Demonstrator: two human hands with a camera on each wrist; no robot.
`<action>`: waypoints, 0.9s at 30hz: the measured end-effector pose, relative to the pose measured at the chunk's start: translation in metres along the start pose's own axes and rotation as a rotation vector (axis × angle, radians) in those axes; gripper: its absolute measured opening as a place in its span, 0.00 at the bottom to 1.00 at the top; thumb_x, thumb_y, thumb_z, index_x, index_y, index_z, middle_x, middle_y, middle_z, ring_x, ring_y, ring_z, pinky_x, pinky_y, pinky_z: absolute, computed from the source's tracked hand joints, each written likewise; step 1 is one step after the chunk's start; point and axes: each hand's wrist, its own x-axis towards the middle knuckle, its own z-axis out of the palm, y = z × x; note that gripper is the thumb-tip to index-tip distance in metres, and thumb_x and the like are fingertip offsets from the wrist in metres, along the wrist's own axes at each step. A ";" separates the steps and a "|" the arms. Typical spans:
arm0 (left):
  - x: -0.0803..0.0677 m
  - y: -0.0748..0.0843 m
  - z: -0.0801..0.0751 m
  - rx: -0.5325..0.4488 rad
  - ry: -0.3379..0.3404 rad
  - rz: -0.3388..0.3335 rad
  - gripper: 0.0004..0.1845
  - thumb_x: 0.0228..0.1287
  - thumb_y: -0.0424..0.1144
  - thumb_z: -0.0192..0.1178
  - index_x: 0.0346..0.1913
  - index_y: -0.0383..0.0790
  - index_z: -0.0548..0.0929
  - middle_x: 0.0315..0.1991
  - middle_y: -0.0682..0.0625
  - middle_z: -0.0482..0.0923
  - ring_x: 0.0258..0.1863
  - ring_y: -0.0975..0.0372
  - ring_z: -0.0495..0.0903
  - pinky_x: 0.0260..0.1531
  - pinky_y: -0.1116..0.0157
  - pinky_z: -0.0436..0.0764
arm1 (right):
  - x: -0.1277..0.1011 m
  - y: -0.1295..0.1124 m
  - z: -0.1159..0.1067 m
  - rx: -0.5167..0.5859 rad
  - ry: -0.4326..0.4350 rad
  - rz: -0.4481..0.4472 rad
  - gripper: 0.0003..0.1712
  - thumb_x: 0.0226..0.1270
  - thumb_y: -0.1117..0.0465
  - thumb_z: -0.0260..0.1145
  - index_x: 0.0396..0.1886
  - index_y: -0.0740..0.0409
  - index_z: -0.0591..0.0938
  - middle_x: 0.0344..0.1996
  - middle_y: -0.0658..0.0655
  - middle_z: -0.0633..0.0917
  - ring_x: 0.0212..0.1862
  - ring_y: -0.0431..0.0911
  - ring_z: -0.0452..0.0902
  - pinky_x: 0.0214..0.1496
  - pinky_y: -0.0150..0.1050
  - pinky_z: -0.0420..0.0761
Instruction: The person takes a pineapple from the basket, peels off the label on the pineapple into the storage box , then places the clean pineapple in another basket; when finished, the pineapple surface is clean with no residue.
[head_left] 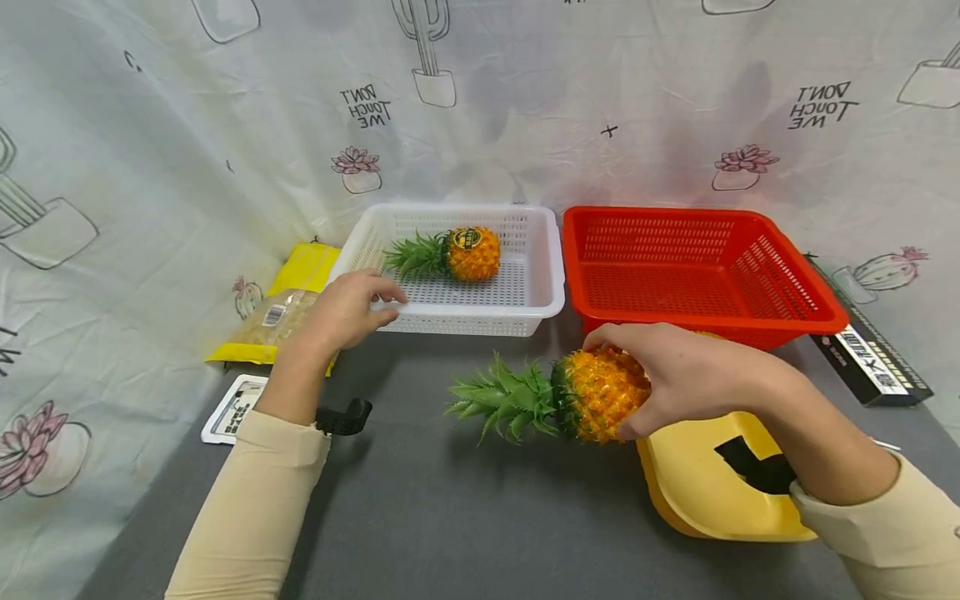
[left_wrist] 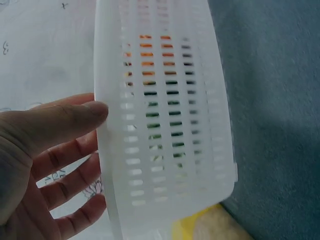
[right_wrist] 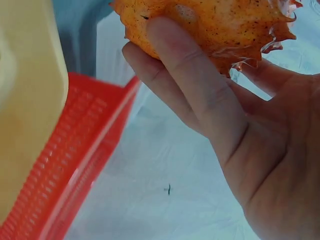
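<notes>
My right hand (head_left: 667, 375) grips a small orange pineapple (head_left: 600, 396) by its body, above the grey table; its green leafy crown points left. In the right wrist view the fingers lie along the pineapple's spiky skin (right_wrist: 220, 30), with some clear plastic around it. My left hand (head_left: 348, 308) holds the near left rim of a white plastic basket (head_left: 480, 321). Seen from the left wrist, the thumb is on the outer side of the rim (left_wrist: 107, 150), and the fingertips go behind it. Inside this basket lies another pineapple (head_left: 474, 254) bearing a dark round label.
A red basket (head_left: 675, 321) stands right of the white one. A yellow container (head_left: 705, 500) sits below my right forearm. Yellow packages (head_left: 277, 321) and a white card (head_left: 232, 408) lie at left, a black box (head_left: 873, 367) at right. A printed curtain (head_left: 525, 100) hangs behind.
</notes>
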 end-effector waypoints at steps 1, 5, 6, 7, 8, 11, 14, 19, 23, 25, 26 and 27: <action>-0.001 -0.002 -0.001 -0.003 -0.005 -0.003 0.12 0.68 0.32 0.67 0.52 0.39 0.89 0.47 0.40 0.84 0.50 0.46 0.81 0.52 0.47 0.79 | -0.001 0.001 -0.003 0.001 -0.002 0.008 0.43 0.45 0.48 0.84 0.62 0.46 0.75 0.47 0.45 0.81 0.46 0.43 0.77 0.42 0.36 0.83; -0.002 -0.004 -0.003 -0.024 -0.022 -0.010 0.12 0.68 0.32 0.67 0.53 0.40 0.89 0.48 0.41 0.84 0.51 0.46 0.80 0.53 0.47 0.79 | -0.006 0.006 -0.015 -0.007 -0.005 0.040 0.44 0.44 0.49 0.84 0.63 0.45 0.75 0.48 0.47 0.82 0.46 0.44 0.77 0.41 0.37 0.83; -0.002 -0.005 -0.002 -0.026 -0.024 -0.011 0.12 0.68 0.32 0.67 0.53 0.40 0.89 0.48 0.41 0.84 0.51 0.46 0.80 0.54 0.47 0.79 | -0.007 0.008 -0.018 -0.013 0.001 0.047 0.44 0.44 0.49 0.84 0.63 0.45 0.75 0.48 0.47 0.82 0.46 0.44 0.77 0.41 0.37 0.83; -0.002 -0.005 -0.002 -0.029 -0.026 -0.011 0.12 0.69 0.32 0.67 0.54 0.40 0.89 0.48 0.41 0.84 0.51 0.46 0.80 0.54 0.47 0.79 | -0.008 0.009 -0.021 -0.017 0.007 0.055 0.45 0.44 0.49 0.85 0.64 0.45 0.75 0.49 0.47 0.82 0.45 0.43 0.78 0.41 0.38 0.83; -0.002 -0.006 -0.002 -0.028 -0.026 -0.011 0.13 0.69 0.33 0.67 0.54 0.40 0.89 0.48 0.41 0.84 0.51 0.46 0.80 0.54 0.47 0.79 | -0.009 0.011 -0.023 -0.022 0.015 0.062 0.45 0.43 0.49 0.85 0.64 0.44 0.75 0.49 0.47 0.82 0.45 0.43 0.78 0.41 0.38 0.83; -0.002 -0.008 -0.001 -0.039 -0.015 -0.020 0.12 0.68 0.33 0.68 0.53 0.40 0.90 0.49 0.41 0.84 0.51 0.46 0.80 0.54 0.47 0.79 | -0.012 0.017 -0.031 -0.027 0.042 0.080 0.46 0.44 0.48 0.85 0.65 0.43 0.75 0.52 0.47 0.82 0.46 0.43 0.78 0.40 0.38 0.83; -0.003 -0.009 0.000 -0.054 0.007 -0.022 0.12 0.68 0.32 0.68 0.53 0.39 0.90 0.50 0.41 0.84 0.51 0.46 0.80 0.56 0.47 0.78 | -0.015 0.023 -0.037 -0.039 0.063 0.097 0.45 0.46 0.47 0.85 0.65 0.41 0.74 0.55 0.46 0.82 0.47 0.43 0.78 0.42 0.38 0.83; -0.005 -0.010 0.001 -0.086 0.024 -0.030 0.12 0.68 0.33 0.68 0.53 0.39 0.90 0.50 0.41 0.83 0.52 0.46 0.79 0.56 0.46 0.77 | -0.021 0.034 -0.046 -0.107 0.124 0.108 0.46 0.47 0.45 0.86 0.66 0.38 0.74 0.58 0.47 0.83 0.50 0.43 0.79 0.47 0.42 0.80; -0.006 -0.009 0.005 -0.092 0.030 -0.027 0.13 0.69 0.33 0.67 0.54 0.40 0.90 0.51 0.41 0.83 0.54 0.43 0.80 0.57 0.45 0.77 | -0.028 0.045 -0.053 -0.149 0.174 0.155 0.47 0.45 0.45 0.87 0.66 0.37 0.74 0.57 0.47 0.83 0.51 0.43 0.79 0.49 0.44 0.79; -0.006 -0.010 0.006 -0.086 0.041 -0.015 0.13 0.69 0.33 0.67 0.54 0.40 0.90 0.51 0.41 0.83 0.53 0.43 0.80 0.57 0.44 0.77 | -0.031 0.051 -0.057 -0.157 0.188 0.174 0.47 0.45 0.46 0.87 0.67 0.38 0.74 0.56 0.47 0.83 0.51 0.44 0.78 0.50 0.45 0.79; -0.006 -0.009 0.007 -0.083 0.045 -0.012 0.13 0.69 0.33 0.67 0.54 0.40 0.90 0.51 0.41 0.83 0.53 0.43 0.80 0.57 0.44 0.77 | -0.031 0.054 -0.058 -0.161 0.194 0.178 0.48 0.45 0.47 0.87 0.67 0.39 0.74 0.56 0.49 0.83 0.52 0.45 0.79 0.51 0.46 0.78; -0.006 -0.010 0.007 -0.082 0.049 -0.009 0.12 0.69 0.33 0.67 0.54 0.40 0.90 0.50 0.41 0.83 0.53 0.43 0.80 0.56 0.44 0.77 | -0.032 0.057 -0.060 -0.162 0.196 0.185 0.48 0.46 0.48 0.87 0.68 0.39 0.74 0.57 0.50 0.83 0.53 0.46 0.78 0.52 0.47 0.78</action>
